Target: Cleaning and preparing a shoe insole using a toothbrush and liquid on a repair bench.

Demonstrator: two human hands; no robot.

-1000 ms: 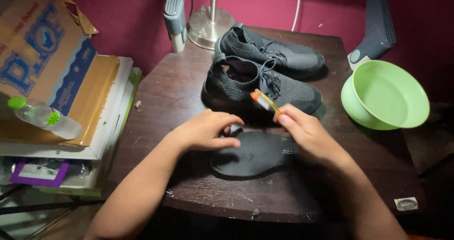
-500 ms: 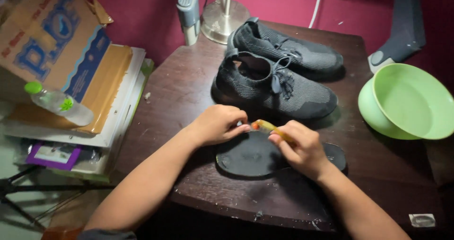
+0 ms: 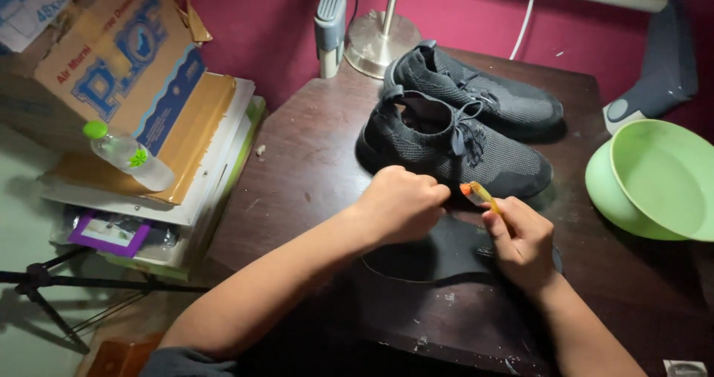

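Note:
A dark shoe insole [image 3: 439, 252] lies flat on the dark wooden table [image 3: 312, 161], near its front edge. My left hand [image 3: 401, 202] rests on the insole's far end with fingers curled, pressing it down. My right hand [image 3: 523, 239] grips a small orange-and-white brush [image 3: 477, 193], its head pointing up and left toward my left hand's knuckles. Just behind the hands stand two black knit shoes [image 3: 476, 143], side by side, laces loose.
A green plastic bowl [image 3: 654, 180] sits at the table's right edge. A metal lamp base [image 3: 379, 39] stands at the back. Left of the table are stacked books, a cardboard box [image 3: 119, 57], a small plastic bottle [image 3: 126, 154] and a tripod leg [image 3: 44, 288].
The brush has shifted from over the shoe down to the insole's far end, next to my left hand. My left hand has curled tighter. The view has drifted slightly.

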